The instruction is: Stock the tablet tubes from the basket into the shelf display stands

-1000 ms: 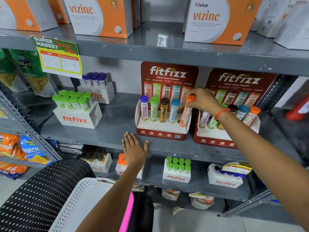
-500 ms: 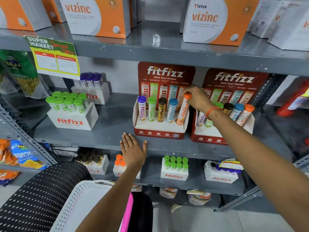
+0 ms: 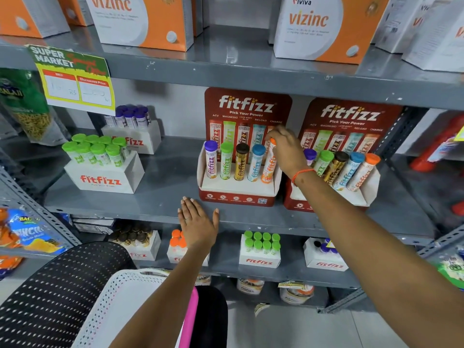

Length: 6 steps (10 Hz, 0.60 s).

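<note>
Two red fitfizz display stands sit on the middle shelf. The left stand (image 3: 238, 197) holds purple, green, brown and blue tubes, plus an orange-capped tube (image 3: 268, 167) in its rightmost slot. My right hand (image 3: 286, 149) grips the top of that orange tube. The right stand (image 3: 364, 199) carries several tubes, leaning. My left hand (image 3: 198, 224) lies flat on the shelf's front edge, fingers spread, holding nothing. A white perforated basket (image 3: 120, 297) is at the bottom, its contents hidden.
White fitfizz boxes with green tubes (image 3: 100, 156) and purple tubes (image 3: 133, 119) stand at the left. Vizinc boxes (image 3: 313, 26) fill the top shelf. More fitfizz boxes (image 3: 259, 249) line the lower shelf. A price sign (image 3: 75, 79) hangs at the upper left.
The orange tube under my right hand has gone from tilted to nearly upright in its slot. My left hand stayed on the shelf edge.
</note>
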Tool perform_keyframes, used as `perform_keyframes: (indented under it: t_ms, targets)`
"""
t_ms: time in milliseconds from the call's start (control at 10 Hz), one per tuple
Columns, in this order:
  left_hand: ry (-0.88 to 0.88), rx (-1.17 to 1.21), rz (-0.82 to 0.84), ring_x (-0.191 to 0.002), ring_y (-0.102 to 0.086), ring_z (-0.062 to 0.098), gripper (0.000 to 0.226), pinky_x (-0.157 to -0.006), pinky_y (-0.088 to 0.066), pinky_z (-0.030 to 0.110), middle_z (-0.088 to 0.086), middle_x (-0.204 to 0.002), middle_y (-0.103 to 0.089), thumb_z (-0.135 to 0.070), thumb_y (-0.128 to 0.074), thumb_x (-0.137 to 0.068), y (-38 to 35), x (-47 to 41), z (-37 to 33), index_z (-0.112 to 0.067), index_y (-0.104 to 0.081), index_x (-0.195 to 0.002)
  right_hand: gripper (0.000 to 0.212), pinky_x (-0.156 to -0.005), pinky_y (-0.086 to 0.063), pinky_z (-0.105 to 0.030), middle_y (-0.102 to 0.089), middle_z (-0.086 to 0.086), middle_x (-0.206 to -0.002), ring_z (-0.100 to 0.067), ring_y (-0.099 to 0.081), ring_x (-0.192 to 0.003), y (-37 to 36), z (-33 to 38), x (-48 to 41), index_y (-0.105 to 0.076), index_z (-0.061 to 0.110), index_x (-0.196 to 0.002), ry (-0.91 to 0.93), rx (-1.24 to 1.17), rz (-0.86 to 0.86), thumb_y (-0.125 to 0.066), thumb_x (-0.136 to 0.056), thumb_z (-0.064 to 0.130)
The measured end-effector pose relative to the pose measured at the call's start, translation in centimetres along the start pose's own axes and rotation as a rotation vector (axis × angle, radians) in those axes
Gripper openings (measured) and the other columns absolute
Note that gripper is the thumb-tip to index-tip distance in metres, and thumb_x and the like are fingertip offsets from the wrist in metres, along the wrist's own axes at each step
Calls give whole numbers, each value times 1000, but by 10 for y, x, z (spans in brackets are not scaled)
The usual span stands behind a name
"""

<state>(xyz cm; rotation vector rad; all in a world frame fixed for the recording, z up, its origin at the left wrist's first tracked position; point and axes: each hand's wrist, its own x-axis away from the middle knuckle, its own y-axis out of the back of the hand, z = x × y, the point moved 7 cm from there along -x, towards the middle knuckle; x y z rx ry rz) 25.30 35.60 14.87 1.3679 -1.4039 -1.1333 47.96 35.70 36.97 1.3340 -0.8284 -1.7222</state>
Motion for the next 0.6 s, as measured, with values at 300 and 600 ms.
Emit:
perform_keyframes:
  t_ms: [300,600]
  targets:
    - [-9,-43,61,-145,6,32,83,-114,7,41,18,-158,5,-63,-8,-91,6,0,-5,-3,7,-147,50,-95,-47,-46,-57,-19,-125,-40,-50,-114,-23,-6,21,-53,1,-126,-15,77,51,-48,-80,-17]
    - [28,150,239,-120,-52,32,53,-99,-45,43,14,-132,-54,-43,-50,-91,73,-1,-42,-7,-44,-130,54,-115,-29,-45,-37,-24,-144,-39,-29,-135,9,-5,44,-30,-2,-140,-149,78,26,-43,-87,-6]
